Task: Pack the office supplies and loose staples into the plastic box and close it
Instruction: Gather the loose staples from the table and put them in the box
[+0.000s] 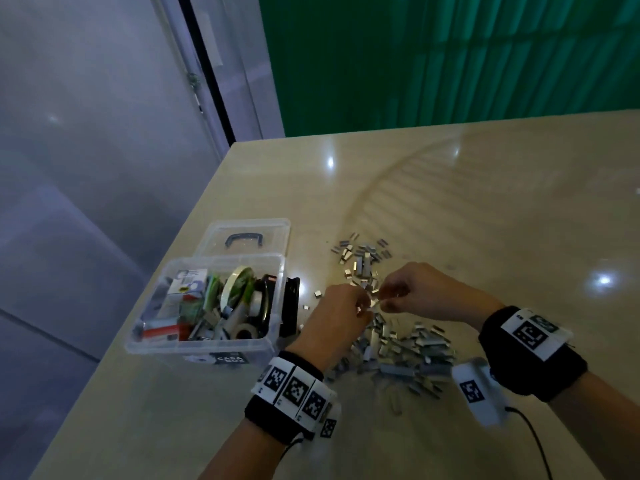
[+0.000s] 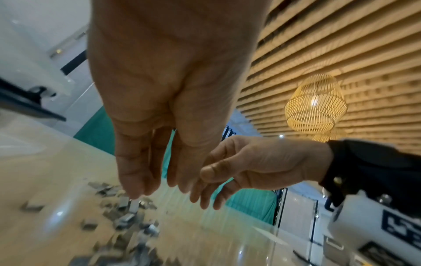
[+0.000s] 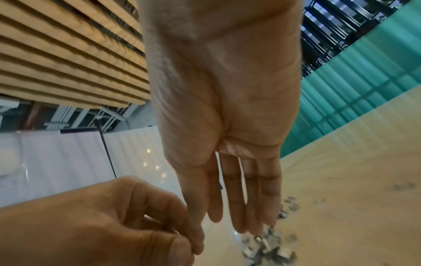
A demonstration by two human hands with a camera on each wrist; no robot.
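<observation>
A clear plastic box point(image 1: 204, 346) stands open at the table's left edge, holding tape rolls point(image 1: 239, 289) and other supplies. Its lid point(image 1: 273, 225) with a dark handle lies back behind it. Loose grey staples point(image 1: 398, 344) are scattered to the right of the box; they also show in the wrist views as staples point(image 2: 127, 216) and staples point(image 3: 266, 248). My left hand point(image 1: 363, 308) and right hand point(image 1: 384, 299) meet fingertip to fingertip above the pile. Each pinches small shiny staples between thumb and fingers. The right hand's other fingers point(image 3: 252, 207) hang straight.
The beige table point(image 1: 485, 202) drops off just left of the box, with floor below. A second cluster of staples point(image 1: 363, 258) lies farther back. A black item point(image 1: 291, 306) leans against the box's right wall. A green curtain hangs behind the table.
</observation>
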